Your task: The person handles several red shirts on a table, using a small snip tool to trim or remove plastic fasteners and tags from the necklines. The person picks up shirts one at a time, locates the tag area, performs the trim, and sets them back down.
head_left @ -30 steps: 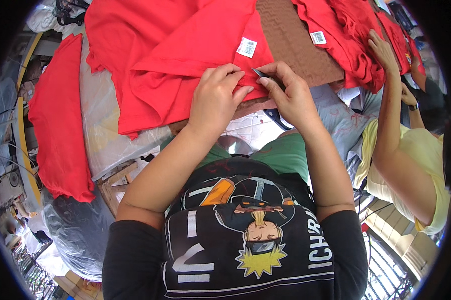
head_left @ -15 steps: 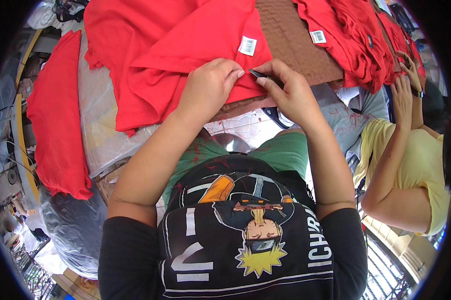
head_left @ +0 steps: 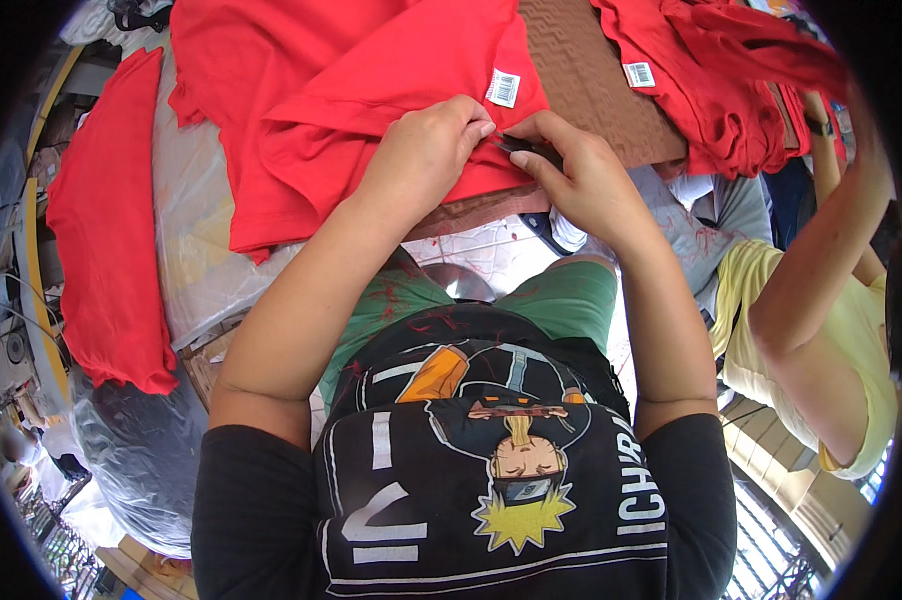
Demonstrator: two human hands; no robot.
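A large red garment is spread over the brown padded table top, and a white tag lies on it near its right side. My left hand is closed in a pinch at the garment's edge; a thread or a bit of the cloth between its fingertips is too small to make out. Small black thread snips rest in the closed fingers of my right hand. Their tip points at my left fingertips, close beside them.
More red garments lie at the right, one with a white tag. There, a co-worker in a yellow shirt handles red cloth. A red bundle lies on plastic-wrapped stuff at the left. Red thread scraps dot my green shorts.
My left hand has shifted slightly up and right; the snips' tip remains close to it. On the right, the co-worker has raised an arm, and red cloth has lifted with it.
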